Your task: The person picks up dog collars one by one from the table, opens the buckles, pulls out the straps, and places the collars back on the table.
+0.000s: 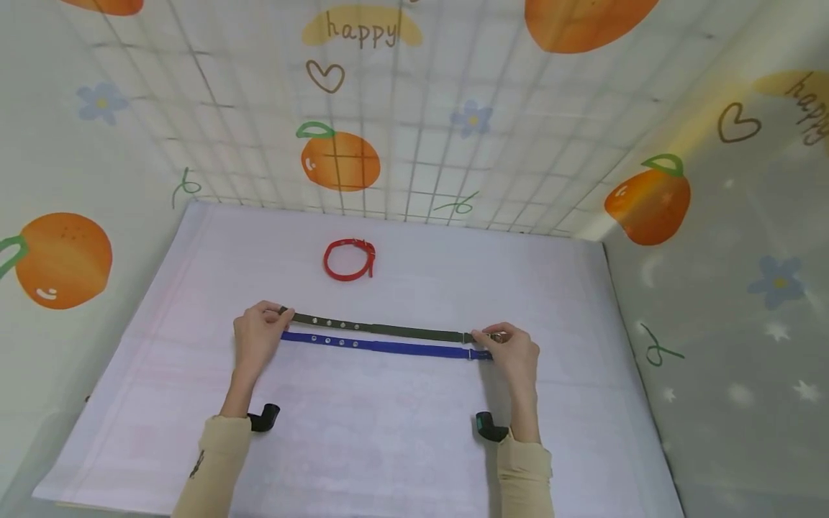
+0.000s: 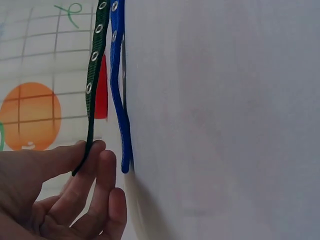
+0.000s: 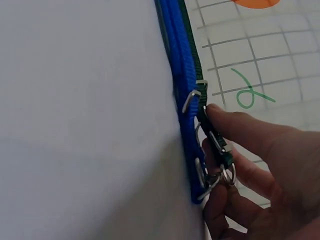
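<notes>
Gripping both ends of a dark-green webbing collar [image 1: 414,332]: pinched near its eyeleted tip between thumb and fingers of the left hand [image 1: 259,334], and by its buckle end in the right hand [image 1: 514,352]. Held nearly straight above or on the white-covered worktop [image 1: 388,432], just behind a blue webbing collar [image 1: 414,350] and roughly parallel to it.

Judging progress from the layout, probably well along with these two: both unfastened, drawn out lengthwise, with matching ends on the same sides. Not yet let go of the green collar. Seemingly left, then: settling and releasing it beside the blue one. Perhaps also left to straighten: the red collar [image 1: 348,278], lying farther back on the worktop, fastened in a loop.

Visible only from the head: the whole arrangement, including the complete red loop. From the left wrist, just a red patch behind the straps, but a clear look at the green tip between the fingers, apart from the blue tip, and at the metal-rimmed eyelets [image 2: 95,56]. From the right wrist, no red at all; instead, close detail of the metal ring [image 3: 230,175] by the fingers. Impossible to tell there whether also touching the blue collar's end.
</notes>
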Available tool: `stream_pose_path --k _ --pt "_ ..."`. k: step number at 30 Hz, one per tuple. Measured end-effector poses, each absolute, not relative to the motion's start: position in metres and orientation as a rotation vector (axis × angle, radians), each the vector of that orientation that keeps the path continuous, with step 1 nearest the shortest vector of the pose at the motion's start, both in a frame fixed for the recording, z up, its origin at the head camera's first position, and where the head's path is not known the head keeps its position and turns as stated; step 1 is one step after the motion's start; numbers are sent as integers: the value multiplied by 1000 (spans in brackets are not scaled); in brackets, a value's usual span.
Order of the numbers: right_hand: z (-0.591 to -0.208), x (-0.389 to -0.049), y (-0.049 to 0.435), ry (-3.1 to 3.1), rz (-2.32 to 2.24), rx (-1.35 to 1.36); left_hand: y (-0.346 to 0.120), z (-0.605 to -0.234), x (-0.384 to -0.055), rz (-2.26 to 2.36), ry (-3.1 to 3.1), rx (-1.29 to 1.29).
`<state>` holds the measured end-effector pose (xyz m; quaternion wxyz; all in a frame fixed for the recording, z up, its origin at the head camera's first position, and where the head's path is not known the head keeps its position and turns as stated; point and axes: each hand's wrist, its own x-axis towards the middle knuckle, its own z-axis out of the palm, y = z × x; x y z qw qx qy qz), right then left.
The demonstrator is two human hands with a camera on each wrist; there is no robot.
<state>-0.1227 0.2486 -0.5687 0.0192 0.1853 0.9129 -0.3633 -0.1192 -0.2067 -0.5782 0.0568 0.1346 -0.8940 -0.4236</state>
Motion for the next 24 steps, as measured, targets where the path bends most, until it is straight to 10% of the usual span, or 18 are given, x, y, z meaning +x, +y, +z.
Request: stream_pose_path --k 24 --pt "-571 -123 249 2835 -984 475 -208 -583 -122 -1079 -2924 395"
